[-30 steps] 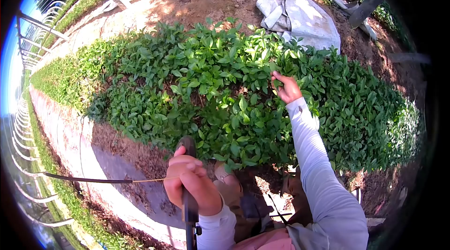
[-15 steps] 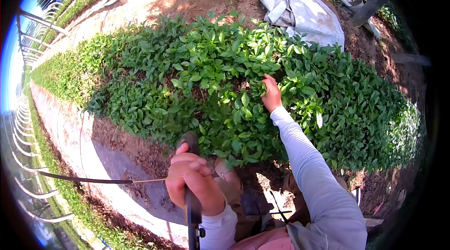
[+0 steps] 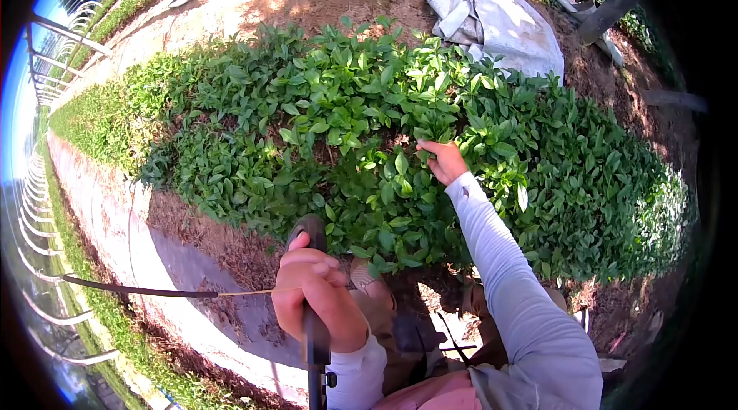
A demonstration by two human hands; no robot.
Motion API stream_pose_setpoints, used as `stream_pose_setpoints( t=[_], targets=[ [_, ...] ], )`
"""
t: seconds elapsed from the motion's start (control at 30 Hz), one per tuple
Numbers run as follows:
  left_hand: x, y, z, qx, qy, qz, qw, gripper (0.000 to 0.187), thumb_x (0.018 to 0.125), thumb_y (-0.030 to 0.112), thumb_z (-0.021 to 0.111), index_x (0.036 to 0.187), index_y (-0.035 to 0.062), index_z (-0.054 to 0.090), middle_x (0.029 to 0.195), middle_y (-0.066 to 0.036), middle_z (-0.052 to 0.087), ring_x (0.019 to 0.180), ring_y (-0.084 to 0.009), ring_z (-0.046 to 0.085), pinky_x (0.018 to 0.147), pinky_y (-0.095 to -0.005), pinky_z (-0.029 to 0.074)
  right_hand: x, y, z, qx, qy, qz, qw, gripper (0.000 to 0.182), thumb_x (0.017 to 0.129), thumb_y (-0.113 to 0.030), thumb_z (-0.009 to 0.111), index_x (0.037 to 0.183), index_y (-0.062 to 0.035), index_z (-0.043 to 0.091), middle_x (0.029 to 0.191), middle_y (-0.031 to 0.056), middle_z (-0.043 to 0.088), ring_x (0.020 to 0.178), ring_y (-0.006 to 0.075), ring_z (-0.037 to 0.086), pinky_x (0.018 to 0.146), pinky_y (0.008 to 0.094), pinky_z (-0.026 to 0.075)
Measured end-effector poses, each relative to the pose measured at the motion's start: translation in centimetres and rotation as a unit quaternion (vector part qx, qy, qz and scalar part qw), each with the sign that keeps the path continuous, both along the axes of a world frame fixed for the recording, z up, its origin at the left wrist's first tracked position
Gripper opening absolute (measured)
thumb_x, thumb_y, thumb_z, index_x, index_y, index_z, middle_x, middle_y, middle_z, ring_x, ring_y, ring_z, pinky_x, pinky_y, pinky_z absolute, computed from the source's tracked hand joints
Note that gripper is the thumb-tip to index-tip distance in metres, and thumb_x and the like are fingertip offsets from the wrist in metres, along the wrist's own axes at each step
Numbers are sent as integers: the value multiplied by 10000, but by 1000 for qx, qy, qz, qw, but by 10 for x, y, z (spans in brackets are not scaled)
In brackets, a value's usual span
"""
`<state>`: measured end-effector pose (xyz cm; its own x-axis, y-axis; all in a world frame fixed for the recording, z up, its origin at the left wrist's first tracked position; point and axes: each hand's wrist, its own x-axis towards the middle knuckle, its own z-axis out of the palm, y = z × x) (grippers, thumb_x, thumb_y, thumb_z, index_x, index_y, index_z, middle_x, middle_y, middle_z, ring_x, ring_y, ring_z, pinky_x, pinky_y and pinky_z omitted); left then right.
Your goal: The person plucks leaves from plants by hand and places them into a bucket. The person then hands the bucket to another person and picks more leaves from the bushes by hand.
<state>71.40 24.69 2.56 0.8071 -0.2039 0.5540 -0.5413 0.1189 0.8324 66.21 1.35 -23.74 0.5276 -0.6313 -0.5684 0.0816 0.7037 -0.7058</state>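
My right hand (image 3: 444, 162) reaches into a row of leafy green bushes (image 3: 361, 102), thumb and fingertips pinched together on a leafy shoot (image 3: 436, 130). The exact grip on the stem is too small to make out. Lower down, my left hand (image 3: 319, 295) is wrapped around a black pole-like handle (image 3: 316, 352), whose dark rounded end (image 3: 309, 231) shows above the thumb. A thin tan strand runs left from this hand to a dark slender rod (image 3: 138, 288).
Behind the bushes lies a crumpled whitish sheet (image 3: 515, 21) on brown soil. Posts (image 3: 615, 2) stand at the upper right. White hoops (image 3: 58, 318) line the left side, beside a pale path (image 3: 100, 195). My legs and shoe (image 3: 373, 287) are close to the row's near edge.
My right hand has turned and shifted slightly down, its fingers now pointing more to the left and pinched at the shoot. The left hand keeps its hold on the handle.
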Motion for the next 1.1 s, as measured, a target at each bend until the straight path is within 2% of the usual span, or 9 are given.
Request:
stream_pose_setpoints(
  t=[0.17, 0.33, 0.43, 0.53, 0.67, 0.77, 0.87, 0.9, 1.1],
  targets=[
    [-4, -2, -1, 4, 3, -5, 1000, 113, 911, 62, 386, 805, 55, 425, 595, -19, 383, 617, -140, 440, 871, -435, 416, 35, -23, -30, -34, -78, -128, 988, 142, 808, 14, 592, 942, -17, 626, 887, 77, 660, 807, 186, 622, 732, 308, 486],
    [-3, 1, -3, -2, -4, 1, 1000, 58, 860, 15, 409, 808, 25, 435, 591, -33, 463, 580, -182, 505, 848, -484, 434, 71, -31, -34, -392, 75, 15, 917, 259, 743, -27, 669, 986, -18, 579, 892, 30, 648, 795, 115, 574, 749, 264, 458],
    [1, 0, -2, -5, -5, 8, 1000, 63, 866, 25, 413, 809, 27, 438, 590, -33, 461, 585, -181, 505, 848, -481, 435, 54, -8, -17, -131, 33, 83, 987, 277, 746, 17, 643, 1016, -5, 589, 906, 57, 652, 806, 156, 602, 742, 293, 477],
    [2, 2, -3, 0, 1, 11, 1000, 67, 870, 27, 414, 808, 30, 441, 592, -33, 463, 591, -181, 507, 848, -480, 436, 29, 10, -8, -52, -142, 69, 986, 281, 750, 96, 586, 1022, 26, 591, 907, 84, 649, 753, 183, 625, 637, 308, 517],
    [2, -3, -2, 12, 1, -3, 1000, 96, 898, 50, 393, 806, 55, 419, 597, -24, 408, 619, -160, 467, 870, -449, 417, 28, -29, -7, -7, -95, -18, 995, 209, 780, 77, 565, 983, 32, 593, 892, 98, 649, 741, 147, 617, 616, 273, 497],
    [0, -3, -2, 20, 5, -5, 1000, 107, 913, 66, 382, 809, 66, 407, 595, -20, 375, 632, -150, 447, 878, -434, 407, 60, -50, -28, -289, 7, 9, 957, 240, 750, 22, 634, 985, 2, 589, 927, 72, 657, 806, 161, 620, 711, 265, 480],
    [-1, -4, -2, 20, 2, -3, 1000, 108, 914, 67, 380, 810, 65, 407, 593, -20, 374, 632, -149, 447, 876, -435, 406, 88, -59, -39, -693, 146, -32, 705, 343, 689, -13, 671, 1017, -52, 577, 950, 114, 651, 862, 298, 629, 799, 307, 475],
    [-1, -4, -2, 19, 1, -3, 1000, 109, 915, 67, 379, 809, 64, 408, 593, -20, 374, 632, -149, 446, 876, -435, 406, 92, -60, -39, -665, 162, 9, 729, 343, 692, -29, 663, 1023, -50, 574, 949, 141, 646, 902, 365, 605, 811, 326, 468],
    [4, 0, -3, 15, -6, 7, 1000, 65, 872, 39, 416, 809, 52, 423, 613, -27, 472, 587, -179, 509, 855, -488, 436, 69, -20, -26, -173, 11, 136, 975, 300, 735, 29, 650, 1024, -33, 601, 872, 54, 654, 769, 181, 610, 700, 305, 491]
  ],
)
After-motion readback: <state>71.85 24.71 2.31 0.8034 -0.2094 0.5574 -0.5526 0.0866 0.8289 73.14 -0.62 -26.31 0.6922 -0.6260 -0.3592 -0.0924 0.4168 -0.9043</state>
